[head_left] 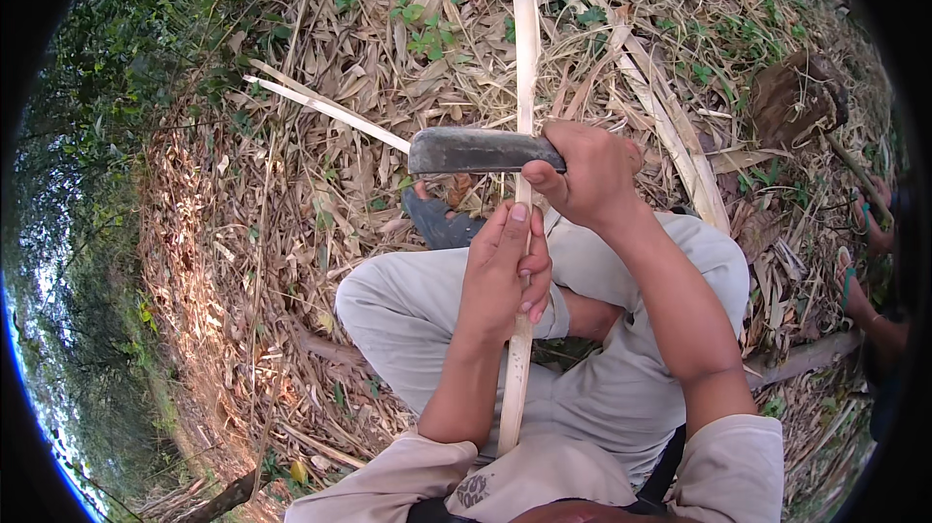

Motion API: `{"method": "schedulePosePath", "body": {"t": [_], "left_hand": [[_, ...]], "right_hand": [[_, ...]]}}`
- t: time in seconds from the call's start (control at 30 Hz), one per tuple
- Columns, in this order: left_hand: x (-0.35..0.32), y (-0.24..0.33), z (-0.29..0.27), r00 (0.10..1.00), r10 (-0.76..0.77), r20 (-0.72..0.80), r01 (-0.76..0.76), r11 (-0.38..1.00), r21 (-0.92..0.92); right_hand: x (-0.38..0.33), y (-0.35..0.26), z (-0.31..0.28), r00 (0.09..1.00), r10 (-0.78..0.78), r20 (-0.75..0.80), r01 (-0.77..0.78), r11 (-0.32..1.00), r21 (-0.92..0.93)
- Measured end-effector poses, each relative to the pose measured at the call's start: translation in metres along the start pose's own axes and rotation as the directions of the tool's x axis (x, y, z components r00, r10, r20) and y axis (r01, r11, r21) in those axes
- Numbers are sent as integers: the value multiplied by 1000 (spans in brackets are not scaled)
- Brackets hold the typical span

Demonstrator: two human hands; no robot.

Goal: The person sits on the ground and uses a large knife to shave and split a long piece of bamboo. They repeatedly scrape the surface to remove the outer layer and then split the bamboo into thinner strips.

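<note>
A long pale strip of split wood or bamboo (525, 28) runs from my lap away over the leaf litter. My left hand (505, 271) is closed around it just above my crossed legs, thumb lying along its top. My right hand (594, 169) grips a broad-bladed knife (476, 150), its handle hidden in the fist. The dark, square-ended blade points left and lies across the strip, a little beyond my left hand. Whether its edge bites into the strip, I cannot tell.
More split strips (670, 115) lie at the right, and a thin pale strip (335, 111) at the left. A cut stump (798, 101) stands at the far right. Another person's sandalled foot (854, 295) shows at the right edge. Green bushes (107, 77) grow at the left.
</note>
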State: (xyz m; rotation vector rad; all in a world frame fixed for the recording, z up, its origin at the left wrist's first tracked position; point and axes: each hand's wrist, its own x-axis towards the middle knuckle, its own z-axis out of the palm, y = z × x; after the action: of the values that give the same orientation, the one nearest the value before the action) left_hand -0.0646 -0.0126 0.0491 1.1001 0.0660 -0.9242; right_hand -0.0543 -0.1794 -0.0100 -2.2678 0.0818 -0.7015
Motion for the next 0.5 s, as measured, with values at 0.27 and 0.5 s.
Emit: {"method": "schedulePosePath", "body": {"t": [0.27, 0.5], "left_hand": [[0, -1, -12, 999, 28, -37, -29, 999, -17], [-1, 1, -26, 997, 59, -53, -62, 997, -43]], "right_hand": [[-13, -11, 10, 998, -11, 66, 13, 1000, -28], [-6, -11, 15, 982, -154, 105, 164, 982, -98]]}}
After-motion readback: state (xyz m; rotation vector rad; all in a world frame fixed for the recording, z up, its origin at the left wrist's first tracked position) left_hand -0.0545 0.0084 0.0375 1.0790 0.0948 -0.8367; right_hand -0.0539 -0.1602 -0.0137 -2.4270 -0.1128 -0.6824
